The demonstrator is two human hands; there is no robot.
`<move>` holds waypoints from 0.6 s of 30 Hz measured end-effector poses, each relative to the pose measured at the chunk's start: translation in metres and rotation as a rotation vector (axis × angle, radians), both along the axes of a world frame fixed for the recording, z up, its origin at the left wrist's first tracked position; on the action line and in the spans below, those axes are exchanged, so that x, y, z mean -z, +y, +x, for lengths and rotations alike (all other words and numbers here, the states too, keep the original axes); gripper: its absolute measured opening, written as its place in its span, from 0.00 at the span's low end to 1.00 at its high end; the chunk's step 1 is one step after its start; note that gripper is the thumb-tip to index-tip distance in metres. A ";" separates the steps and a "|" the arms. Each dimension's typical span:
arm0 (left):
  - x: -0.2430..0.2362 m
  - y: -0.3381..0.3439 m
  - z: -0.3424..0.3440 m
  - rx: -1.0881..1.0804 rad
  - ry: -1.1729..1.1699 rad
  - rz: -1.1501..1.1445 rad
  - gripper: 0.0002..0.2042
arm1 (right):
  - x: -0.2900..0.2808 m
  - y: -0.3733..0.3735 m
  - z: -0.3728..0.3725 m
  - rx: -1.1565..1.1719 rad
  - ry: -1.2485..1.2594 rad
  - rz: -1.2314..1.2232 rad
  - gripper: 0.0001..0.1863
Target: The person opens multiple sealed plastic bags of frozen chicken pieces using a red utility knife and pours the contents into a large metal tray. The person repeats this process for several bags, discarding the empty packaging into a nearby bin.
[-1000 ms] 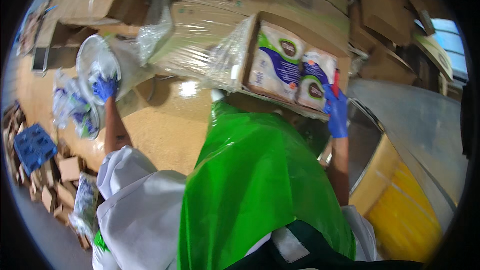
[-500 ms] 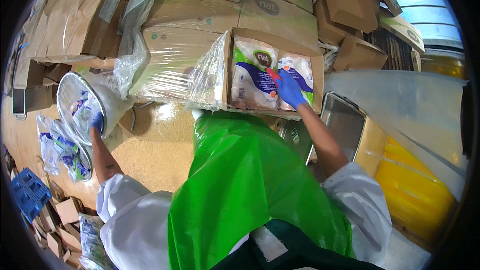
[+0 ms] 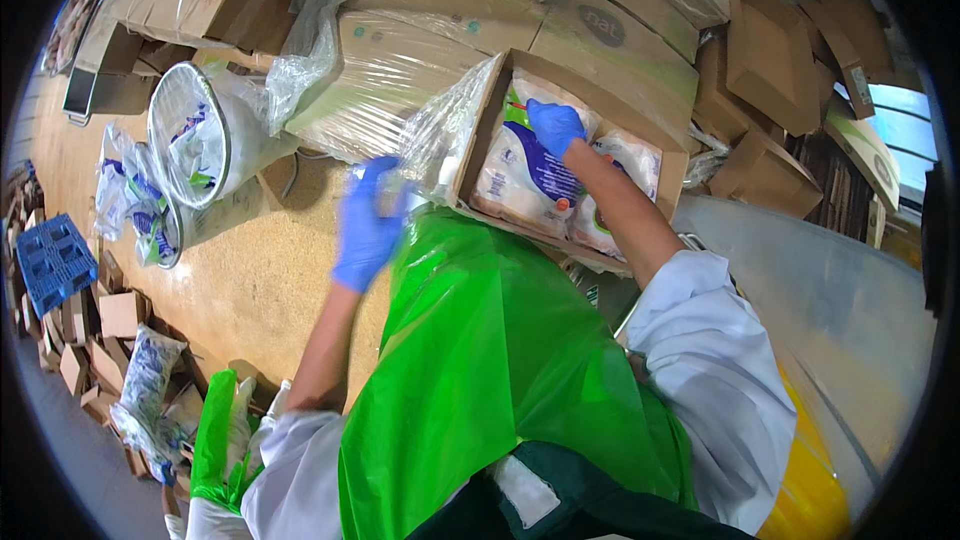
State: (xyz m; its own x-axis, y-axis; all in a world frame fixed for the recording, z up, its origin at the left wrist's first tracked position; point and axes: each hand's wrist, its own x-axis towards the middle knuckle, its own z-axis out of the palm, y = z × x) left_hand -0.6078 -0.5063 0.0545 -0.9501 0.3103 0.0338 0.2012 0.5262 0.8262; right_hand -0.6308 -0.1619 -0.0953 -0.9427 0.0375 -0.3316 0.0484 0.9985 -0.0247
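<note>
My right hand [image 3: 555,125], blue-gloved, is closed on a red cutter [image 3: 517,106] over the left of two white-and-purple bags [image 3: 521,180] in an open cardboard box [image 3: 680,176]. The second bag [image 3: 620,195] lies beside it, partly under my right forearm. My left hand [image 3: 370,225], blurred, has its fingers apart just left of the box, near clear crumpled wrap [image 3: 430,135]. A green apron [image 3: 450,370] covers my front.
Wrapped cartons [image 3: 620,40] stand behind, loose cardboard [image 3: 765,40] right. Left are two hooped sacks [image 3: 240,120] of plastic waste. A grey sheet [image 3: 820,290] borders the right. Lower left are a blue pallet [image 3: 57,262], cardboard scraps and a co-worker [image 3: 215,440] in green apron.
My left hand has left the hooped sack and moved right toward the box. My right hand, with the red cutter, has moved from the box's right side onto the left bag.
</note>
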 end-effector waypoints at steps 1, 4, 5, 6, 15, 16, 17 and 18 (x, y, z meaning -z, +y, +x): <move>-0.007 0.041 0.010 0.228 -0.030 0.014 0.16 | 0.003 -0.003 0.000 0.065 -0.027 -0.053 0.12; 0.075 0.123 0.025 0.735 -0.108 -0.227 0.30 | -0.031 -0.035 -0.003 0.045 -0.113 -0.026 0.16; 0.092 0.139 0.027 0.756 -0.045 -0.385 0.33 | -0.014 -0.028 0.008 0.043 -0.033 -0.007 0.17; 0.108 0.149 0.029 0.756 0.012 -0.550 0.36 | -0.013 -0.027 0.014 0.054 0.001 -0.035 0.15; 0.125 0.169 0.042 0.795 0.023 -0.926 0.45 | -0.004 0.000 0.123 0.121 0.162 -0.234 0.11; 0.124 0.169 0.043 0.786 0.023 -0.918 0.45 | -0.001 -0.004 0.140 0.163 0.153 -0.276 0.11; 0.125 0.167 0.044 0.786 0.020 -0.887 0.45 | 0.007 -0.012 0.160 0.173 0.103 -0.227 0.11; 0.126 0.171 0.041 0.781 0.022 -0.847 0.46 | 0.019 -0.016 0.177 0.178 0.054 -0.168 0.12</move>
